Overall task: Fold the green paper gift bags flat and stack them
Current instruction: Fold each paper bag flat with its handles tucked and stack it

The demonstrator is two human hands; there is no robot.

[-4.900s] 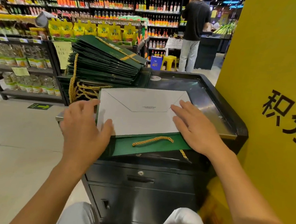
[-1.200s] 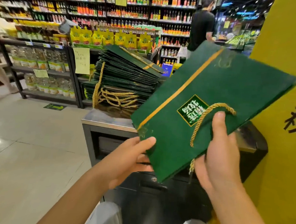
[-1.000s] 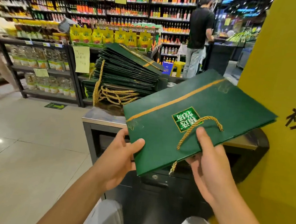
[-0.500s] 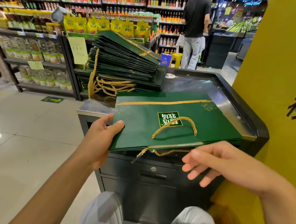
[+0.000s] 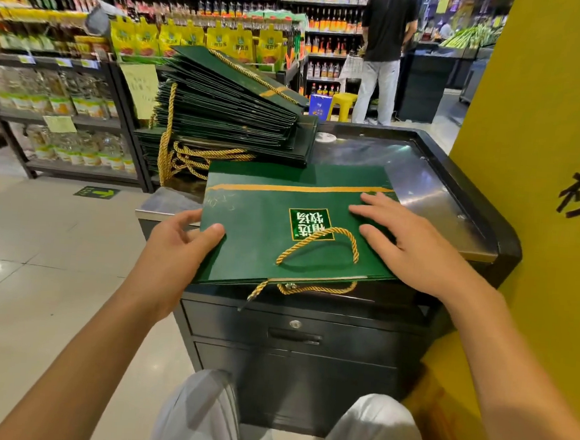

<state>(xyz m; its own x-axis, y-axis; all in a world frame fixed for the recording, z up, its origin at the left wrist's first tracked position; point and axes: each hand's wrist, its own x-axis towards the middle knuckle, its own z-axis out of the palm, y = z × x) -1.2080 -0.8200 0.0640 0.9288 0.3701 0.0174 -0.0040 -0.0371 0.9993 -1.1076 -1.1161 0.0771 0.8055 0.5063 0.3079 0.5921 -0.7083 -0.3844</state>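
Observation:
A flat green gift bag [image 5: 263, 238] with a gold stripe, a logo and gold rope handles lies at the near edge of the black counter [image 5: 431, 192], overhanging it slightly. My left hand [image 5: 180, 243] pinches its left edge, thumb on top and fingers underneath. My right hand [image 5: 403, 245] presses flat on the bag's right side with straight fingers. Behind it, at the counter's far left, stands a tall leaning stack of flat green bags [image 5: 231, 112] with gold cords hanging down.
A yellow pillar [image 5: 542, 168] stands close on the right. The counter has drawers [image 5: 294, 333] below, above my knees. Store shelves [image 5: 60, 100] line the left and back. A person in black [image 5: 382, 51] stands in the far aisle.
The bag has been turned over, brought down from the air and laid on the counter. My right hand moved from below the bag's edge onto its top and now presses it.

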